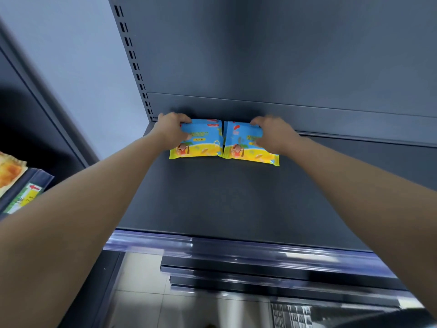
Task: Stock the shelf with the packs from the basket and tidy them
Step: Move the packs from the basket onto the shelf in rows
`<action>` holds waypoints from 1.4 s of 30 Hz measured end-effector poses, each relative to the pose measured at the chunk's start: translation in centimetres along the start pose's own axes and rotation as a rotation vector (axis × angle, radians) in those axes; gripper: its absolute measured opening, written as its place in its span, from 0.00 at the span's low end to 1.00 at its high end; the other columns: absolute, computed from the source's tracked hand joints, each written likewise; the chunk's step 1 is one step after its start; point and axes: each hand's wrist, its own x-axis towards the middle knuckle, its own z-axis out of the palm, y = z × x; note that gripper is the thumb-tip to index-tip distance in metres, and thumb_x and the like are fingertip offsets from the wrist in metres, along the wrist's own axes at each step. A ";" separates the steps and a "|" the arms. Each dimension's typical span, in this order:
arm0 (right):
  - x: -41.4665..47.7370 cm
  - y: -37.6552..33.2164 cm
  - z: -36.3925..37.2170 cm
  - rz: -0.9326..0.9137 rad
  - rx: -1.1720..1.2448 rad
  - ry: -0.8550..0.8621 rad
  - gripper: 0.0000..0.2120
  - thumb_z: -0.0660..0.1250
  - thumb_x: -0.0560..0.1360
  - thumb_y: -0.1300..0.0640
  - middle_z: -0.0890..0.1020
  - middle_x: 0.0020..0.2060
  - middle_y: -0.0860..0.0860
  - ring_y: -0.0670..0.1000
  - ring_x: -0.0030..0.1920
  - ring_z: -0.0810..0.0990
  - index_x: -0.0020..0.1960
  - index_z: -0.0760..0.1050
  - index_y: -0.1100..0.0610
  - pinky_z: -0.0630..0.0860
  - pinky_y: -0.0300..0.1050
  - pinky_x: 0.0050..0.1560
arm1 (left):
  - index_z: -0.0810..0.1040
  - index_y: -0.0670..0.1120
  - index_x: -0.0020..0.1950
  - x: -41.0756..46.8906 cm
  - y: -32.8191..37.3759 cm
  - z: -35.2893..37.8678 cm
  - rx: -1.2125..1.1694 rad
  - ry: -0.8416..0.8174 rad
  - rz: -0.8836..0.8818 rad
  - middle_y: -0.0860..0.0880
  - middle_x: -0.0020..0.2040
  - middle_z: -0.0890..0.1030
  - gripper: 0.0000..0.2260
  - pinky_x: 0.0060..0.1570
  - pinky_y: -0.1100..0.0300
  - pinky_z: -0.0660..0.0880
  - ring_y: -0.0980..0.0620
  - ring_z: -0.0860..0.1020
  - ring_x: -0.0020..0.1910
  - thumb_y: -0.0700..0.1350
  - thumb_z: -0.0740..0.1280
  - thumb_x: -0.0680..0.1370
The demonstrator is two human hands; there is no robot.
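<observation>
- Packs lay side by side at the back of the dark grey shelf in the head view, close to its left end and near the back panel.
- The left pack and the right pack were blue above and yellow below, with a cartoon figure printed near the lower left of each; their inner edges touched or nearly touched.
- Each pack seemed to be a small stack, since a second blue edge showed above the front face, but how many lay there could not be told.
- The left hand reached in from the lower left and gripped the upper left corner of the left pack, fingers curled over its top edge and thumb on its face.
- The right hand came in from the lower right and clasped the right side of the right pack, fingers wrapped over the top, covering part of the print.
- Both forearms stretched across the bare front part of the shelf, above its clear plastic price rail.
- A slotted upright rose at the shelf's left rear corner.
- At far left, a neighbouring shelf edge carried a yellow and green label with a red arrow, and an orange packet sat above it.
- Pale floor tiles showed below, blurred.
- The basket was out of sight.
</observation>
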 end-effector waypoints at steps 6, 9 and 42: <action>-2.2 0.5 -1.1 -0.013 0.000 0.099 0.19 0.60 0.75 0.62 0.75 0.61 0.57 0.60 0.61 0.73 0.65 0.71 0.57 0.74 0.50 0.57 | 0.72 0.45 0.66 -1.2 1.9 -0.1 0.082 0.091 0.061 0.42 0.63 0.71 0.19 0.64 0.48 0.66 0.41 0.65 0.65 0.40 0.66 0.75; -4.7 1.3 -2.2 -0.056 -0.009 0.148 0.17 0.61 0.76 0.59 0.75 0.60 0.56 0.59 0.61 0.73 0.65 0.71 0.56 0.72 0.49 0.57 | 0.74 0.44 0.63 -2.9 4.2 -0.2 0.034 0.116 0.169 0.42 0.61 0.73 0.17 0.63 0.47 0.68 0.41 0.68 0.63 0.40 0.66 0.75; -55.2 32.8 9.0 0.329 -0.048 -0.550 0.19 0.67 0.75 0.53 0.73 0.65 0.51 0.55 0.64 0.73 0.65 0.71 0.52 0.70 0.46 0.61 | 0.74 0.43 0.50 -42.1 35.9 33.7 0.244 -0.683 0.747 0.46 0.50 0.76 0.06 0.49 0.57 0.69 0.47 0.74 0.50 0.42 0.63 0.75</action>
